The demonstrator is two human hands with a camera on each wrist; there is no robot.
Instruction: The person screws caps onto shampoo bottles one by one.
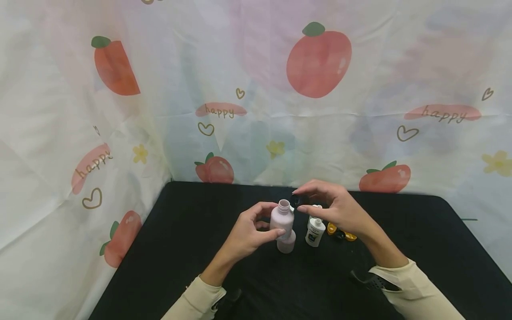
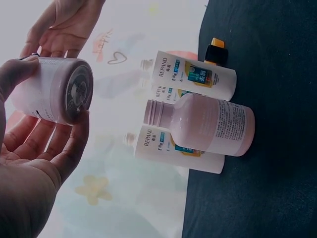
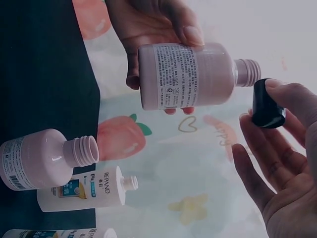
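Note:
My left hand grips a pale pink bottle around its body and holds it above the table. In the right wrist view its threaded neck is bare and tilted toward my right hand. Thumb and fingers of that hand pinch a black cap, just beside the bottle's mouth. A second pink bottle, also without a cap, stands below on the black table; the held one partly covers it in the head view. White bottles labelled REPAND stand uncapped close by.
Yellow and black caps lie on the black table to the right of the white bottles. A pale cloth printed with fruit, hearts and "happy" hangs behind the table and along its left side.

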